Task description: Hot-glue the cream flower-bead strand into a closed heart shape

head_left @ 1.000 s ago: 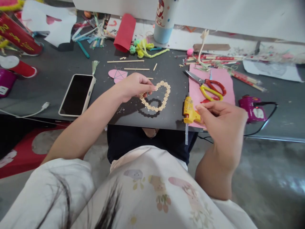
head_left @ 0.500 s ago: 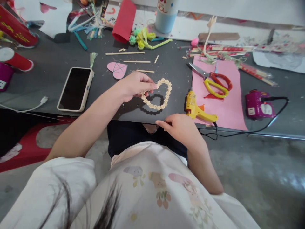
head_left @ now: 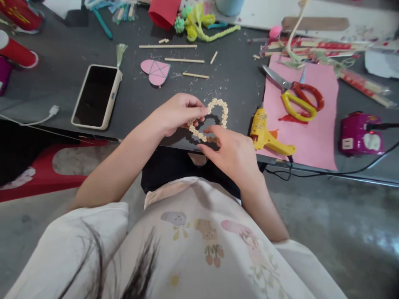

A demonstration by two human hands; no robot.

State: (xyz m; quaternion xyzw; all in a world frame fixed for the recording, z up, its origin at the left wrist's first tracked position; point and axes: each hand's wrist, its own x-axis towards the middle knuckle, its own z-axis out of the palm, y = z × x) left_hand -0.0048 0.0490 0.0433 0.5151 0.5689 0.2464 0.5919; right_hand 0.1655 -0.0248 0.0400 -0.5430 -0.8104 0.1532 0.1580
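My left hand (head_left: 182,111) pinches the left side of a heart-shaped ring (head_left: 223,109) between thumb and fingers. The ring is pale and bumpy, made of small wood-coloured bits, and is held just over the dark table near its front edge. My right hand (head_left: 232,153) has come up to the ring's lower right side. Its thumb and index finger are spread around the lower rim; whether they touch it I cannot tell. A pink heart-shaped piece (head_left: 159,72) with dark lines lies beyond my left hand, beside several thin wooden sticks (head_left: 183,60).
Right of my hands, a yellow glue gun (head_left: 264,135) and red-and-yellow scissors (head_left: 296,97) lie on pink paper (head_left: 318,145). A purple box (head_left: 361,133) with a black cable is farther right. A phone (head_left: 96,97) lies at left. Yellow-green pipe cleaners (head_left: 198,25) are at the back.
My right hand has moved up from the table's edge to the ring, its fingers parting. My left hand still holds the ring. The view has tilted down slightly.
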